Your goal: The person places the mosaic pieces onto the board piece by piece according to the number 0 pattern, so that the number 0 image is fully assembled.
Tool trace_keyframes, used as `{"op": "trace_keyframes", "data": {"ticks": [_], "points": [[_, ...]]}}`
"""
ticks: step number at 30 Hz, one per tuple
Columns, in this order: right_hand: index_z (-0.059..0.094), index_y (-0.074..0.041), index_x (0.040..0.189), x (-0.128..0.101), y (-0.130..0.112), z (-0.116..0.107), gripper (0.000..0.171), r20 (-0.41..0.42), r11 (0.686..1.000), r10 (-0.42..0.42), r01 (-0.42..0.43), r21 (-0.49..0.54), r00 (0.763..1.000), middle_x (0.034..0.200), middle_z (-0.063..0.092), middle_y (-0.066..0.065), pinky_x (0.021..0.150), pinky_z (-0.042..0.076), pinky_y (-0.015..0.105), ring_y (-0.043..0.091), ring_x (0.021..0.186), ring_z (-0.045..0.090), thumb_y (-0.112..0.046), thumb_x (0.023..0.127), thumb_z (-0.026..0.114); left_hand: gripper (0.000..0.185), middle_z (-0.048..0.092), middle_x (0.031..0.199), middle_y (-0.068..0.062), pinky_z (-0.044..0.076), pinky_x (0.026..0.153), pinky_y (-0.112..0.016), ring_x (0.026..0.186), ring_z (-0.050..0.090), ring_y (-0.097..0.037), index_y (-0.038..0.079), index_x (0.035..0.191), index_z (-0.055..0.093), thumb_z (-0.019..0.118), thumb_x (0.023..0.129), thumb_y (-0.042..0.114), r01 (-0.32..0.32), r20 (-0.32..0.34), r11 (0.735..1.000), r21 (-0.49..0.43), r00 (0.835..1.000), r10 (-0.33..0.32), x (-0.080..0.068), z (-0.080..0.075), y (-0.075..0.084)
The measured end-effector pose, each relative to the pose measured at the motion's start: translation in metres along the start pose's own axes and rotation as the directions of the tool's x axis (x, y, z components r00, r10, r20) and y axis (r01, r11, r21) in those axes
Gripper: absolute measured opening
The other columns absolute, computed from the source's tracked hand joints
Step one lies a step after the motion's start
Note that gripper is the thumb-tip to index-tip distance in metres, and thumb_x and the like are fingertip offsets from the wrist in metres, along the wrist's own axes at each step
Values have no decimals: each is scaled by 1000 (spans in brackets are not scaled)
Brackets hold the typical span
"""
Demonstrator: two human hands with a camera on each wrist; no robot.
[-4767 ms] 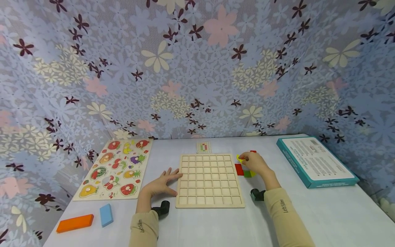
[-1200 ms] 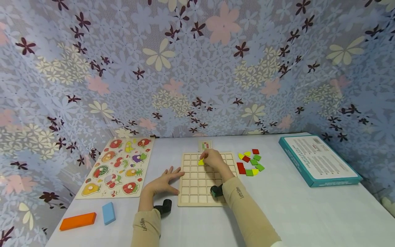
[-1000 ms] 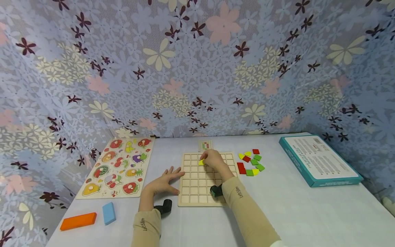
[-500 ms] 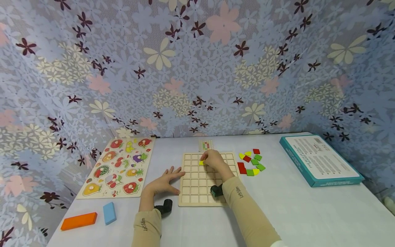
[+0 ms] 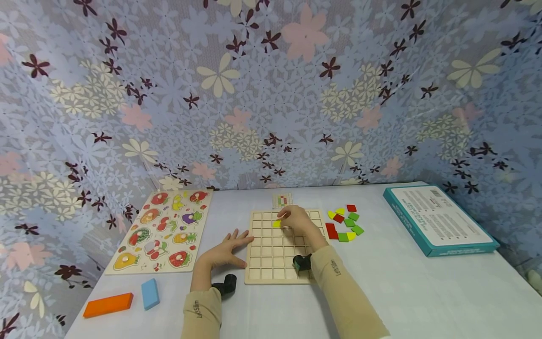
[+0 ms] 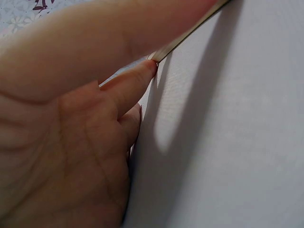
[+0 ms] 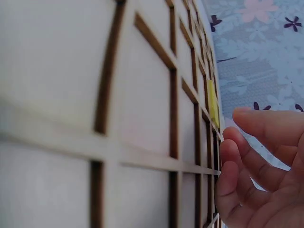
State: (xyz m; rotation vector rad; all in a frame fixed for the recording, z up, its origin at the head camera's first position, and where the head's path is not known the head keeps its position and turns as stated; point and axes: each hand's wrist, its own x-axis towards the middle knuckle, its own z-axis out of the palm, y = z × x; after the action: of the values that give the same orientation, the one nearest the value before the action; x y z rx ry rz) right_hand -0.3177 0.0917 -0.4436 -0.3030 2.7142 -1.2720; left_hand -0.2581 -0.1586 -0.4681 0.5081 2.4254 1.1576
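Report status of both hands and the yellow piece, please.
Left hand flat, steadying grid board. Right hand open beside yellow piece, seated in a cell. Nothing obstructing.

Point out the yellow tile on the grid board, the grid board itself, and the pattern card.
yellow tile (image 5: 276,224), head view, its visible left part.
grid board (image 5: 267,263), head view, bare lower-left cells.
pattern card (image 5: 281,200), head view, its centre.

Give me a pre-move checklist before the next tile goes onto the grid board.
1. Yellow tile seated in a cell of the grid board: ok.
2. Right hand clear of that tile: cannot tell; fingers loosely curled beside it.
3. Left hand steadying the board's left edge: ok, fingers flat.
4. Loose tiles within view, right of the board: ok.
5. Pattern card visible behind the board: ok.
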Motion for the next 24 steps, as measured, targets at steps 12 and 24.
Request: {"op": "trace_keyframes", "data": {"ticks": [12, 24], "points": [[64, -3, 107, -9, 2, -13, 23, -18, 999, 6, -5, 46, 1000, 95, 62, 11, 70, 51, 32, 23, 83, 58, -4, 84, 61, 82, 16, 154, -8, -6, 110, -58, 140, -10, -35, 13, 140, 42, 79, 67, 13, -13, 0, 1000, -2, 1000, 13, 0, -2, 2], [63, 0, 108, -19, 19, -28, 25, -51, 997, 36, -32, 75, 998, 94, 61, 13, 67, 49, 31, 24, 82, 57, -3, 84, 61, 82, 16, 154, -6, -5, 109, -59, 140, -10, -35, 15, 139, 43, 80, 66, 14, 11, -4, 1000, -5, 1000, -11, -1, -1, 3]]}}
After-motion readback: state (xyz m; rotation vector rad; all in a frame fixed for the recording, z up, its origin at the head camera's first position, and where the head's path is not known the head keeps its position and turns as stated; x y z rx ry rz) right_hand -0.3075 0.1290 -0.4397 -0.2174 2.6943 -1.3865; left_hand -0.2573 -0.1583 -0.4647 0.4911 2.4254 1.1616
